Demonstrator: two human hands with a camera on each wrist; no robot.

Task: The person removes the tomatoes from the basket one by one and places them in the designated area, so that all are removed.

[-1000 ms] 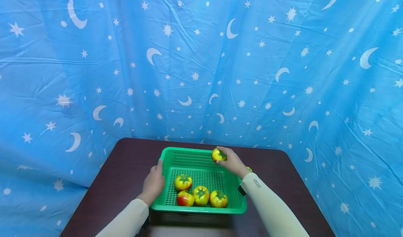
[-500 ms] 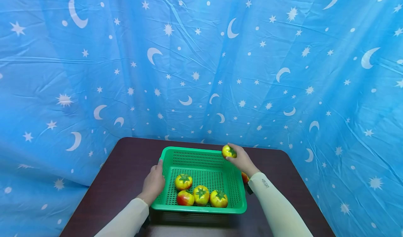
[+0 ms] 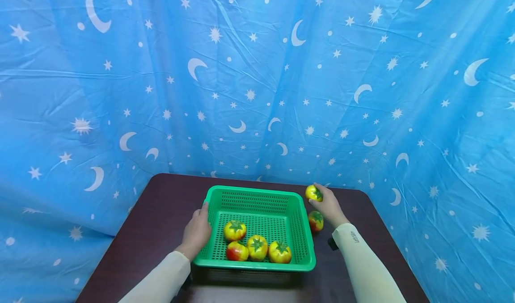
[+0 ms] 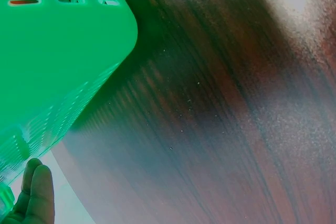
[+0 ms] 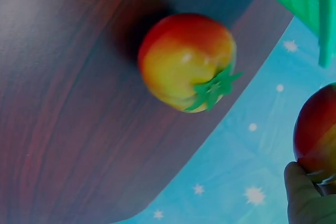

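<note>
A green plastic basket (image 3: 257, 267) sits on the table with several yellow-red tomatoes (image 3: 257, 248) inside, toward its near side. At its left rim, my left hand (image 3: 196, 233) holds on; two of its fingers (image 4: 42, 192) show along the outer wall in the left wrist view. My right hand (image 3: 329, 206) grips another tomato (image 3: 313, 193) beyond the basket's far right corner, raised above the table. Below that hand, a tomato (image 3: 315, 221) rests on the table beside the basket's right wall; the right wrist view shows this resting tomato (image 5: 189, 64) with its green leafy top.
The dark brown table (image 3: 161, 213) has rounded far corners. Behind and around it hangs a blue curtain (image 3: 257, 93) with white moons and stars.
My right hand has carried its tomato rightward from over the basket's far rim to outside it. The tomato on the table has come into fuller view. The left hand stays on the rim.
</note>
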